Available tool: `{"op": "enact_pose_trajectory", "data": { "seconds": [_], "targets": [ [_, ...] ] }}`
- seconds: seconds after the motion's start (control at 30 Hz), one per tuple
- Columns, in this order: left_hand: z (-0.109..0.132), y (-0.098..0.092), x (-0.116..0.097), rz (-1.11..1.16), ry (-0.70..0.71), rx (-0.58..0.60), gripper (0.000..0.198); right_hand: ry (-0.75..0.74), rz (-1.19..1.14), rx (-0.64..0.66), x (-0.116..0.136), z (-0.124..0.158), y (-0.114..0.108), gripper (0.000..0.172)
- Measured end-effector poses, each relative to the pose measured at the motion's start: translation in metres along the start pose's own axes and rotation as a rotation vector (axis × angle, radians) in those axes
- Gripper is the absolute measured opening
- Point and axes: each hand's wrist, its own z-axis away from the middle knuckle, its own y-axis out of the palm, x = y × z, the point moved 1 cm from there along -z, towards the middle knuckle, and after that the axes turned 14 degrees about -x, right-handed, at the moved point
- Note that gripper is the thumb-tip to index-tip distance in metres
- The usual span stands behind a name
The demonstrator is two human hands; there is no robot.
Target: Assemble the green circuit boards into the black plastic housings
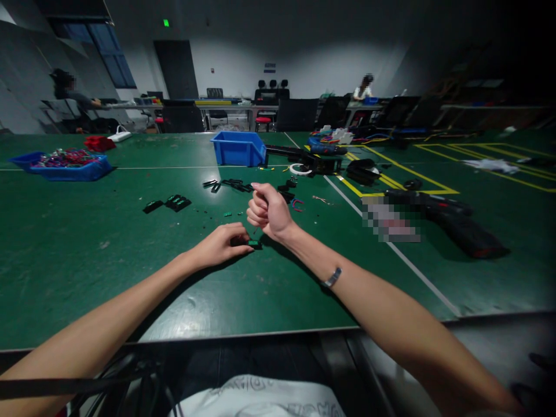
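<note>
My left hand (pixel 226 242) rests on the green table with thumb and fingers closed on a small black part with a green circuit board (pixel 255 243). Just above it, my right hand (pixel 269 211) is curled into a fist, thumb on top. A thin dark tip seems to come out below the right fist toward the board; what the fist holds is hidden. Left of my hands lie several black parts with green boards (pixel 176 202). Beyond the hands are several empty-looking black frames (pixel 234 185), and a small green board (pixel 227 214) lies nearer.
A blue bin (pixel 238 149) stands at the back. Far left is a blue tray (pixel 73 165) of coloured wires, with a red object (pixel 99 143) behind it. To the right lie a black power tool (pixel 452 217), a white ring (pixel 299 169) and yellow tape lines. Two people sit farther off.
</note>
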Motion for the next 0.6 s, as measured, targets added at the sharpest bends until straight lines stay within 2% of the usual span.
{"op": "enact_pose_trajectory", "data": {
  "seconds": [0.27,0.6],
  "targets": [
    [-0.001,0.001,0.001,0.072,-0.011,0.003,0.020,0.007,-0.007,0.045,-0.018,0.005,0.004,0.051],
    [0.000,0.003,0.003,0.076,-0.019,-0.004,0.020,-0.072,0.011,0.043,-0.023,0.007,0.004,0.050]
  ]
}}
